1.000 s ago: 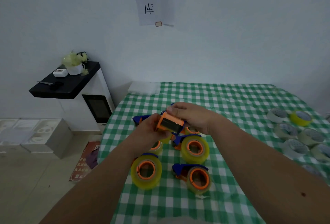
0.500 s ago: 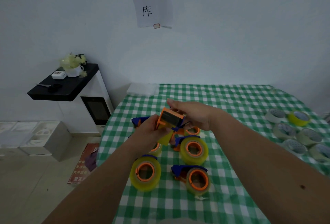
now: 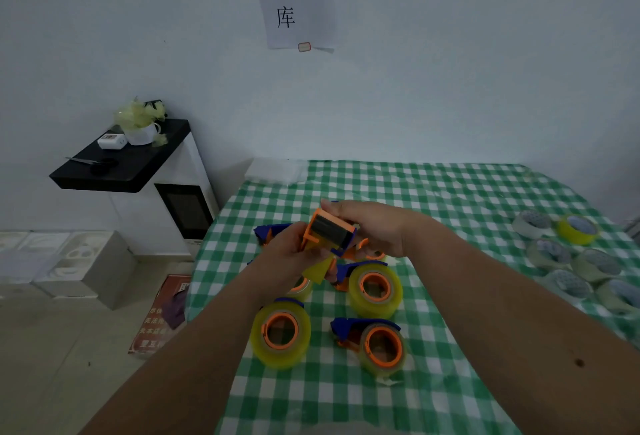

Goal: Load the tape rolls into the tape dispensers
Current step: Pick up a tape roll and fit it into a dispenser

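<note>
Above the green checked table [image 3: 450, 192] both hands hold one orange and blue tape dispenser [image 3: 329, 233], its dark roller facing me. My left hand [image 3: 287, 251] grips its left side, and a yellow strip of tape [image 3: 317, 270] hangs below it. My right hand [image 3: 374, 226] grips the dispenser's right side from behind. Below lie loaded dispensers with yellow rolls: one at the front left [image 3: 280, 332], one at the front right [image 3: 379, 348], one in the middle [image 3: 375, 287]. Another blue dispenser [image 3: 268, 232] shows behind my left hand.
Several loose tape rolls [image 3: 550, 254] lie at the table's right edge, one of them bright yellow [image 3: 576, 228]. A clear plastic packet [image 3: 275, 171] sits at the far left corner. Left of the table stands a white cabinet with a black top [image 3: 121, 164].
The dispenser has tilted slightly in my hands, and the yellow tape strip now hangs lower under it. Both hands stay at the same spot.
</note>
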